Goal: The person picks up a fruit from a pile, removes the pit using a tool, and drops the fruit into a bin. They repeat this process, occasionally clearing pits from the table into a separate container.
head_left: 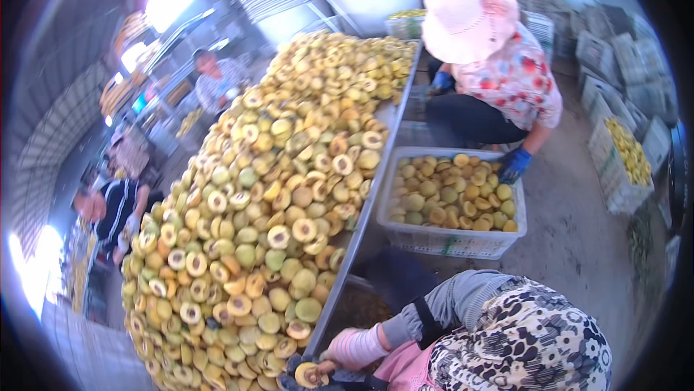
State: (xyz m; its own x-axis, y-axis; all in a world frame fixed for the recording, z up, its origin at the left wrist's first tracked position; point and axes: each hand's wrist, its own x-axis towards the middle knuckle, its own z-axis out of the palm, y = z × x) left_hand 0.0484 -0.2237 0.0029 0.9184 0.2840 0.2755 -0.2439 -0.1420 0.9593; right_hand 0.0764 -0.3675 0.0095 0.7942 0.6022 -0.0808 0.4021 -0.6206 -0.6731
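A great heap of yellow-green fruit (pixel 249 196) covers most of the tabletop (pixel 390 117), from the near edge to the far end, with bare metal along part of the right edge. Many pieces lie cut open, pits or hollows showing; the rounded ones may be whole or face down, I can't tell. At the near right corner, a co-worker's dark-gloved hand (pixel 288 374) is closed round a fruit half (pixel 312 375); that worker (pixel 499 337) wears a floral headscarf. The wearer's own hands are out of sight, so I can't tell whether they're apart, together or clamped on anything. Beside the right edge stands a white crate (pixel 452 243), nearly full of fruit; another co-worker's blue-gloved hand (pixel 515 165) is at its right rim, its hold unclear. By my reckoning plenty has been halved, but with so much heaped up, most of the sorting remains. White tubs (pixel 369 0) stand stacked beyond the far end.
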